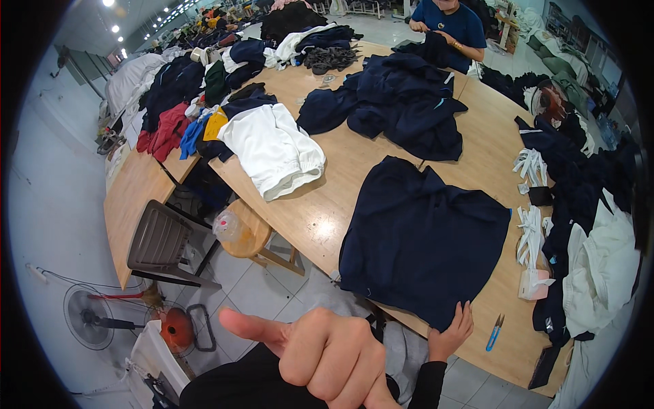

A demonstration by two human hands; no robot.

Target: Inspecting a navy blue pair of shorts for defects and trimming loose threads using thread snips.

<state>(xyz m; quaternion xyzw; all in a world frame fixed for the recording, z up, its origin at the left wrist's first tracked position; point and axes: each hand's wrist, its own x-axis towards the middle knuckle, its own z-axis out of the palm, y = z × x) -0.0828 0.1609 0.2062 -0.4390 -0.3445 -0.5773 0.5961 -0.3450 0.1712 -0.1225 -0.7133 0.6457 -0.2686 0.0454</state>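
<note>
A dark navy garment (422, 238) lies spread out on the near part of the wooden table. My right hand (451, 332) rests at its near right corner, fingers stretched out over the cloth edge. Large in the foreground, my left hand (327, 358) is raised in front of the table edge. Its fingers are curled in and its thumb sticks out to the left; nothing shows in it. Right of my right hand, small blue-handled thread snips (495, 332) lie on the table.
White shorts (272, 150) and more navy garments (402, 102) lie farther back on the table (327, 232). White strips (530, 235) and a pink-white box (535, 284) line the right side. A wooden stool (248, 235), chair (160, 238) and fans stand left. Across the table, a person (453, 31) handles dark cloth.
</note>
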